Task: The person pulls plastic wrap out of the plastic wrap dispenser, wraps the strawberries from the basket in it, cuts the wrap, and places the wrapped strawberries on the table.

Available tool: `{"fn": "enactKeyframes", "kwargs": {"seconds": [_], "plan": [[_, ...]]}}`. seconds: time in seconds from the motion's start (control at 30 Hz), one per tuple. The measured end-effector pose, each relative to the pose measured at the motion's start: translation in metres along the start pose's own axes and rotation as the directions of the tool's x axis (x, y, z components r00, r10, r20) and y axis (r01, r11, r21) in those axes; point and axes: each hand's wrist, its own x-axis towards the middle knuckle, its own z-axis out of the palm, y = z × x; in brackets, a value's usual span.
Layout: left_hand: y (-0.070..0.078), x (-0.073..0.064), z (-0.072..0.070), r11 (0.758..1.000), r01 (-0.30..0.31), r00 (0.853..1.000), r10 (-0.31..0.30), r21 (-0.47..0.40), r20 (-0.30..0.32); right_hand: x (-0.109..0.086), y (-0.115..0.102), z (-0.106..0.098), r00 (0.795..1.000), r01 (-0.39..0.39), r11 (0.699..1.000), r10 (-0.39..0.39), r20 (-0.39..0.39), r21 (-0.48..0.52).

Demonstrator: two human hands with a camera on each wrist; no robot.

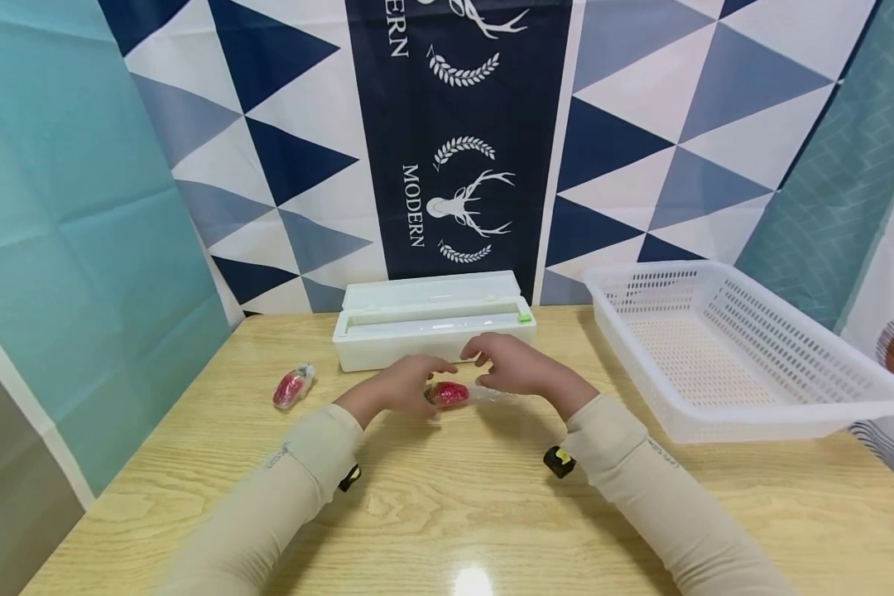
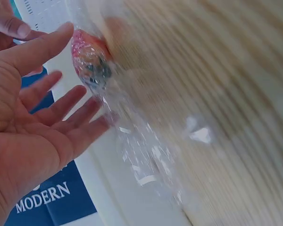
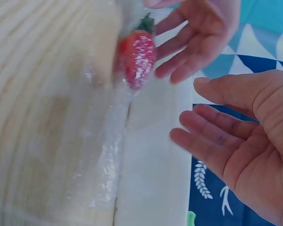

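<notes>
A red strawberry (image 1: 447,394) with green leaves lies on the table between the two hands, within a strip of clear plastic film (image 1: 495,395). In the left wrist view, the film (image 2: 146,165) trails off from both ends of the strawberry (image 2: 90,59). My left hand (image 1: 408,383) is beside the leafy end, fingers loosely spread and holding nothing. Opposite it, my right hand (image 1: 512,364) hovers near the other end, fingers slightly bent, with nothing in its grasp in the right wrist view. Whether the left fingertips touch the film is unclear.
Behind the hands stands a long white cling film box (image 1: 432,335), lid raised, with a green piece at its right end. Another wrapped strawberry (image 1: 294,386) lies on the left of the wooden table (image 1: 432,513). A white perforated basket (image 1: 745,414) occupies the right side.
</notes>
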Motion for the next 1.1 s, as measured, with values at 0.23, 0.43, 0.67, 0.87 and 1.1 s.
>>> {"fn": "enactKeyframes", "kwargs": {"seconds": [0.23, 0.43, 0.67, 0.87, 1.1], "plan": [[0.004, 0.019, 0.008, 0.996, -0.049, 0.997, 0.044, 0.078, 0.064, -0.007, 0.002, -0.003, 1.000, 0.002, 1.000, -0.002, -0.012, -0.022], [0.007, 0.026, 0.009, 0.992, -0.050, 0.997, 0.043, 0.118, 0.060, -0.012, 0.001, -0.004, 1.000, -0.002, 0.999, 0.001, -0.028, -0.033], [0.009, 0.023, 0.006, 0.989, -0.058, 0.998, 0.056, 0.139, 0.017, -0.019, -0.003, -0.010, 0.995, -0.007, 0.993, -0.004, -0.098, -0.115], [0.019, 0.015, 0.000, 0.968, -0.101, 0.985, 0.130, 0.229, -0.112, -0.027, -0.008, -0.011, 0.990, -0.013, 0.986, -0.011, -0.141, -0.166], [0.044, 0.006, -0.009, 0.930, -0.136, 0.956, 0.213, 0.341, -0.200, -0.033, -0.015, -0.014, 0.987, 0.007, 0.975, -0.043, -0.155, -0.221]]}}
